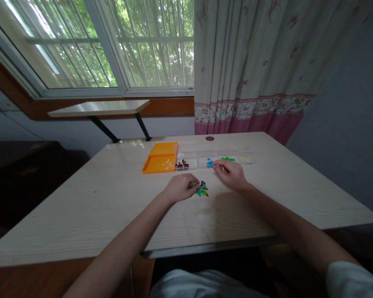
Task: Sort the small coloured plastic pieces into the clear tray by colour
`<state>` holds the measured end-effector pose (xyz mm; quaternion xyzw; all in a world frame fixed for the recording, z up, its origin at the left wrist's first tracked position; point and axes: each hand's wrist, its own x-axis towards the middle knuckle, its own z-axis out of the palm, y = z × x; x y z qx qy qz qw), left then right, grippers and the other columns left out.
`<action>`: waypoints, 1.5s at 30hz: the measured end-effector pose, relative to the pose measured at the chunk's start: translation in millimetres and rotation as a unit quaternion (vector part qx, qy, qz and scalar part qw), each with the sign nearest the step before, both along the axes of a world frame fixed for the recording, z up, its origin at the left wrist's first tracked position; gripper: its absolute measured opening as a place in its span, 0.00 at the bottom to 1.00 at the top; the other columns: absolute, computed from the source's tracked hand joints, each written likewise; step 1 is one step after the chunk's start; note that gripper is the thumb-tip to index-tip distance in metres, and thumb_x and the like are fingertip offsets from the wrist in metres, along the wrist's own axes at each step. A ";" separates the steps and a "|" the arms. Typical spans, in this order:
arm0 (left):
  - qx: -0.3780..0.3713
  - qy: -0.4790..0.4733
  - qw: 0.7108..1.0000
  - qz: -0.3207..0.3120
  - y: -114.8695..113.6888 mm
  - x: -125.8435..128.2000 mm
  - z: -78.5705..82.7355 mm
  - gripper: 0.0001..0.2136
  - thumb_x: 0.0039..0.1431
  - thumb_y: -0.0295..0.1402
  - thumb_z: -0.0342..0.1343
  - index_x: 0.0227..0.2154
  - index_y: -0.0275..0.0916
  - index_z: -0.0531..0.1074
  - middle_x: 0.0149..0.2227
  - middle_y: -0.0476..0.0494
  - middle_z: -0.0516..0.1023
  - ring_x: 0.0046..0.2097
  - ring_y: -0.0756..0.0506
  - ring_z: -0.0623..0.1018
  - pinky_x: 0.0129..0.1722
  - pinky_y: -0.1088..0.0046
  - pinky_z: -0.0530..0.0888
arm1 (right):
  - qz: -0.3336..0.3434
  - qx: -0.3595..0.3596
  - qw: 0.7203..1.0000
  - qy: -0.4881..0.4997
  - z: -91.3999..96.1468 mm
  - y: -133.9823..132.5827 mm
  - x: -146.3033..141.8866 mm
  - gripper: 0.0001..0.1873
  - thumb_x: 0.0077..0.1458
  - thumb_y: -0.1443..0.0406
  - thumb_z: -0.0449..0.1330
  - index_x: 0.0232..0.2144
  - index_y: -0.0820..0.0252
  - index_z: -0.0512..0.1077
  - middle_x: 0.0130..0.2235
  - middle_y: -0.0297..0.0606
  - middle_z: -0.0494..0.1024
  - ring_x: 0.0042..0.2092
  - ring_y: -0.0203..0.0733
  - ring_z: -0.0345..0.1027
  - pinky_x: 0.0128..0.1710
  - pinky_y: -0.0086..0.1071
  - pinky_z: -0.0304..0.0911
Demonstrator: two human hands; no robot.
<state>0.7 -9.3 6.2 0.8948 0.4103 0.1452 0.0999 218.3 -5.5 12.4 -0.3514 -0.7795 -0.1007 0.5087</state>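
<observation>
A small heap of mixed coloured bits lies on the pale wooden table. My left hand rests curled at the heap's left edge, fingertips pinched among the bits. My right hand reaches forward with its fingers pinched together at the clear sorting tray, beside the blue bits; anything held is too small to see. The tray's compartments hold dark brown bits, blue, green bits and yellow bits.
An orange lid or tray with a few white bits lies left of the clear tray. A round hole sits near the table's far edge. Behind are a window, a small shelf and a flowered curtain.
</observation>
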 end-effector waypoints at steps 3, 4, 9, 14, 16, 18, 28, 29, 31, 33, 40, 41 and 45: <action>-0.002 0.004 1.000 -0.009 -0.1 -0.1 -0.2 0.12 0.55 0.38 0.49 0.37 0.41 0.73 0.33 0.46 0.75 0.33 0.49 0.73 0.33 0.76 0.66 | 0.000 0.009 1.000 0.004 1.1 -0.2 0.7 0.06 0.54 0.65 0.56 0.31 0.60 0.72 0.25 0.33 0.75 0.22 0.29 0.62 0.25 0.23 0.58; -0.003 0.003 1.000 -0.013 -0.2 -0.1 0.0 0.11 0.55 0.37 0.49 0.36 0.41 0.74 0.33 0.46 0.75 0.33 0.49 0.73 0.33 0.76 0.66 | 0.001 0.011 1.000 0.005 1.1 -0.1 1.1 0.06 0.53 0.65 0.56 0.31 0.60 0.72 0.25 0.33 0.75 0.22 0.29 0.62 0.25 0.23 0.58; -0.006 -0.013 1.000 -0.017 -0.5 1.0 1.2 0.11 0.54 0.35 0.50 0.37 0.41 0.74 0.31 0.47 0.75 0.31 0.50 0.72 0.31 0.77 0.65 | -0.005 0.007 1.000 0.012 -1.3 1.5 2.3 0.07 0.54 0.64 0.56 0.31 0.60 0.73 0.25 0.33 0.75 0.22 0.29 0.62 0.25 0.24 0.58; -0.015 -0.040 0.999 -0.021 1.4 0.6 -2.2 0.10 0.54 0.34 0.50 0.36 0.41 0.74 0.31 0.48 0.74 0.31 0.50 0.72 0.32 0.78 0.66 | -0.006 0.001 1.000 0.011 -2.8 2.6 3.2 0.07 0.54 0.63 0.56 0.31 0.60 0.73 0.24 0.33 0.74 0.21 0.29 0.61 0.24 0.24 0.58; -0.014 -0.053 0.998 -0.031 2.0 0.0 -3.9 0.09 0.54 0.34 0.51 0.35 0.41 0.74 0.32 0.47 0.74 0.32 0.50 0.72 0.33 0.78 0.67 | -0.008 -0.002 1.000 0.012 -2.8 2.6 3.6 0.08 0.54 0.63 0.56 0.32 0.60 0.73 0.23 0.33 0.74 0.21 0.29 0.61 0.24 0.24 0.57; -0.005 -0.068 0.997 -0.041 1.9 -0.2 -4.3 0.09 0.53 0.33 0.51 0.35 0.40 0.74 0.33 0.46 0.73 0.33 0.50 0.72 0.34 0.77 0.67 | -0.011 -0.007 1.000 0.010 -2.6 2.6 4.0 0.08 0.54 0.63 0.55 0.32 0.60 0.73 0.23 0.33 0.73 0.21 0.30 0.61 0.24 0.24 0.57; 0.024 -0.153 0.988 -0.001 1.8 -2.4 0.5 0.06 0.54 0.30 0.50 0.34 0.36 0.69 0.31 0.47 0.73 0.30 0.51 0.71 0.32 0.76 0.67 | -0.070 -0.131 0.989 -0.016 -5.2 13.7 10.9 0.10 0.53 0.60 0.54 0.32 0.60 0.72 0.23 0.32 0.71 0.24 0.32 0.62 0.26 0.24 0.54; 0.025 -0.153 0.988 0.008 2.2 -2.8 0.0 0.06 0.54 0.30 0.50 0.34 0.36 0.69 0.30 0.48 0.73 0.28 0.52 0.70 0.30 0.77 0.67 | -0.080 -0.153 0.985 -0.022 -6.5 16.0 11.7 0.10 0.53 0.60 0.54 0.32 0.59 0.72 0.23 0.32 0.71 0.24 0.32 0.62 0.26 0.25 0.54; 0.025 -0.155 0.988 0.013 2.9 -3.3 -1.3 0.06 0.55 0.31 0.50 0.34 0.36 0.68 0.29 0.48 0.73 0.26 0.53 0.69 0.28 0.78 0.66 | -0.100 -0.184 0.977 -0.030 -9.3 20.9 12.9 0.10 0.53 0.61 0.54 0.32 0.59 0.72 0.23 0.31 0.70 0.25 0.33 0.62 0.27 0.25 0.54; 0.029 -0.162 0.986 0.010 3.7 -3.1 -2.5 0.06 0.55 0.31 0.50 0.35 0.36 0.68 0.30 0.48 0.73 0.26 0.53 0.69 0.28 0.78 0.66 | -0.123 -0.200 0.972 -0.032 -11.5 26.0 13.6 0.10 0.52 0.61 0.54 0.32 0.58 0.72 0.22 0.31 0.69 0.25 0.33 0.63 0.27 0.25 0.53; 0.019 -0.227 0.974 0.009 8.2 -1.2 -3.1 0.08 0.55 0.31 0.51 0.35 0.36 0.73 0.34 0.44 0.74 0.31 0.52 0.71 0.31 0.78 0.67 | -0.187 -0.231 0.954 -0.043 -13.2 39.0 16.4 0.12 0.52 0.58 0.54 0.35 0.55 0.73 0.21 0.31 0.69 0.25 0.35 0.63 0.25 0.27 0.50; 0.012 -0.240 0.971 0.017 9.1 -1.1 -3.2 0.08 0.55 0.31 0.51 0.35 0.36 0.73 0.34 0.44 0.74 0.31 0.52 0.71 0.32 0.77 0.67 | -0.180 -0.234 0.954 -0.048 -12.9 38.3 16.3 0.13 0.52 0.58 0.54 0.36 0.55 0.73 0.21 0.30 0.69 0.25 0.35 0.63 0.25 0.27 0.50; -0.049 -0.295 0.953 0.053 14.0 -1.1 -7.4 0.10 0.54 0.32 0.52 0.36 0.36 0.74 0.33 0.43 0.75 0.30 0.51 0.71 0.29 0.77 0.67 | -0.112 -0.228 0.965 -0.073 -11.8 26.9 9.6 0.12 0.53 0.59 0.53 0.37 0.57 0.72 0.20 0.30 0.69 0.23 0.33 0.62 0.24 0.26 0.51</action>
